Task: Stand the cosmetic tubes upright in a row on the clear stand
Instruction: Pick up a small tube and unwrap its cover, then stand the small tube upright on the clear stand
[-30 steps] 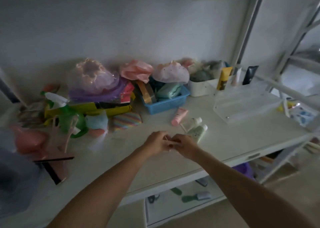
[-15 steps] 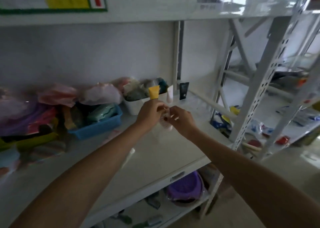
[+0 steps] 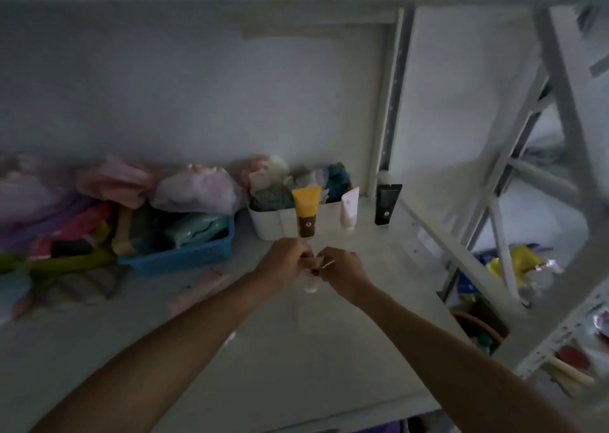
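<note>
Tubes yellow (image 3: 306,211), pink (image 3: 349,213) and black (image 3: 387,204) stand upright; both hands (image 3: 286,261) (image 3: 342,276) pinch a pale tube (image 3: 310,282), which likely needs setting alongside them.

Blue basket (image 3: 184,254): perforated plastic. Shelf frame (image 3: 389,103): painted metal, matt. Black tube (image 3: 386,204): smooth plastic. Yellow tube (image 3: 305,202): matt plastic.

Both hands (image 3: 313,266) have carried a pale tube (image 3: 310,282) nearer the stand.
</note>
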